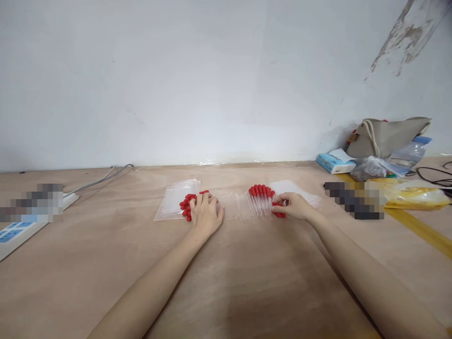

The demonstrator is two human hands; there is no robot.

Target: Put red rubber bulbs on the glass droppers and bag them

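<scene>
The tubes [235, 207] lie side by side in a row on the counter [226, 287], about midway across and toward its back edge. At the row's right end several bear red caps [261, 190] on their far ends; those in the middle show none.

The step in hand looks to be fingertip work on caps and tubes at that right end. The next move seems to call for a fine pinch that leaves neighbouring tubes undisturbed.

The right grip [295, 205] is there, thumb and forefinger close together just beside a few lower caps [280, 215]; I cannot tell whether they clamp one. The left grip [206, 211] lies palm down over another cap cluster [186, 207] at the row's left end, its fingertips partly hidden, so its hold is unclear.

Farther out, left bags [173, 202] and right bags [293, 189] flank the row. A power strip [16, 237] sits by the counter's left edge, a tissue box [334, 163] near the back edge, rightward.
</scene>
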